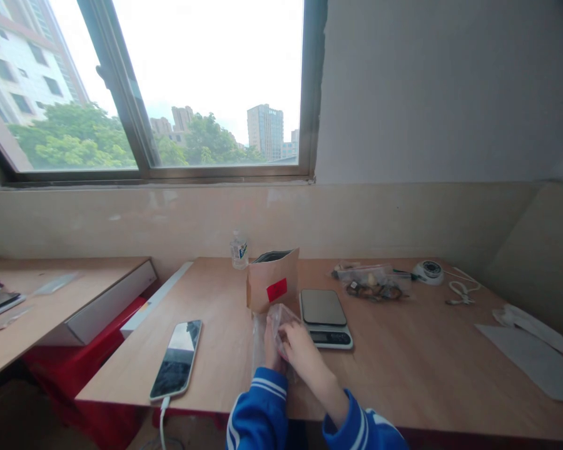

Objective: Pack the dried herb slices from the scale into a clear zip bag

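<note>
Both my hands are at a clear plastic bag (281, 314) near the front middle of the table. My left hand (273, 351) is wrapped by the bag's film, its fingers mostly hidden. With bent fingers, my right hand (299, 345) pinches the film from the right. Just behind them stands an upright brown paper bag (258, 284) with a red label (276, 289), its dark-lined mouth gaping. To the right lies a kitchen scale (323, 307), its plate bare.
A phone (176, 361) with a white charging cable (163, 422) lies at the left. A bottle (239, 251) stands at the back. Further right are plastic bags of small items (373, 282), a dome camera (428, 272) and white paper (530, 359).
</note>
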### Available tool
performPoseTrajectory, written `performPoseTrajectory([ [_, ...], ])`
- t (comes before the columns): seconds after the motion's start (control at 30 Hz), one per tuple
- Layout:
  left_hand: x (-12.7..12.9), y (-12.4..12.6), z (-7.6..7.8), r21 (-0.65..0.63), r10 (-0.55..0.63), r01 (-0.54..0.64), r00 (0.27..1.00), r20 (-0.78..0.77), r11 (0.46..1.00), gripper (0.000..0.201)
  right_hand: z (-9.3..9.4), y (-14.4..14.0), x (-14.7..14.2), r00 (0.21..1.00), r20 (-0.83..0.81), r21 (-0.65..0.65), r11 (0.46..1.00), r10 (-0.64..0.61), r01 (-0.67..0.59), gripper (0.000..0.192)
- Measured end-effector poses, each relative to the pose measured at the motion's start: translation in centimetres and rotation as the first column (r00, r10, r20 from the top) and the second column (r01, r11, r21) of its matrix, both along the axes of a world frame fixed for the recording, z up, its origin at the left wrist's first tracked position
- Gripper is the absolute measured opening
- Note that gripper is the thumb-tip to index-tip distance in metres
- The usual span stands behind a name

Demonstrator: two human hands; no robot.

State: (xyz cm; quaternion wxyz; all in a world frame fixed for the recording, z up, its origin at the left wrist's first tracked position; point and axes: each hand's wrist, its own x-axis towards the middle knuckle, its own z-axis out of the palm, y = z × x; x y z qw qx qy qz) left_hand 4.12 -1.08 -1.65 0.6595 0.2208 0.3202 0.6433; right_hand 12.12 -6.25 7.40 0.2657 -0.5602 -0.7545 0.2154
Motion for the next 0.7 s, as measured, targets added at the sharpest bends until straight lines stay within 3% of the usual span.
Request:
performPoseTrajectory([
  [0.1, -0.1, 0.3, -0.5, 0.012, 0.024, -0.024, 0.999, 0.021, 1.0, 0.035, 0.5, 0.2, 0.2, 0.99, 0.135, 0.064, 0.997, 0.031, -0.04, 0.028],
  [0.2, -0.3, 0.7, -0.9, -0.032, 0.04, -0.038, 0.997, 0.061, 0.999, 0.031, 0.6, -0.1, 0.3, 0.966, 0.252, 0.026, 0.997, 0.06, -0.069, 0.03],
  [0.3, -0.4, 0.9, -1.2, -0.054, -0.018, 0.026, 0.99, 0.142, 0.998, 0.037, 0.9, -0.6, -0.2, 0.948, 0.312, -0.025, 0.998, 0.061, -0.055, 0.033],
  [0.4, -0.4, 0.9, -1.2, -0.035, -0.112, 0.123, 0.968, 0.222, 0.992, 0.043, 1.1, -1.3, -0.9, 0.938, 0.348, -0.043, 0.999, 0.001, 0.015, 0.043],
  [0.53, -0.2, 0.6, -0.7, -0.034, -0.125, 0.138, 0.96, 0.249, 0.99, 0.046, 0.8, -1.6, -1.4, 0.93, 0.361, -0.034, 0.996, -0.062, 0.08, 0.052],
  [0.7, -0.4, -0.5, 0.9, 0.012, -0.167, 0.173, 0.923, 0.347, 0.985, 0.043, 0.0, -0.3, 0.0, 0.965, 0.26, -0.033, 0.999, 0.026, -0.018, 0.057],
])
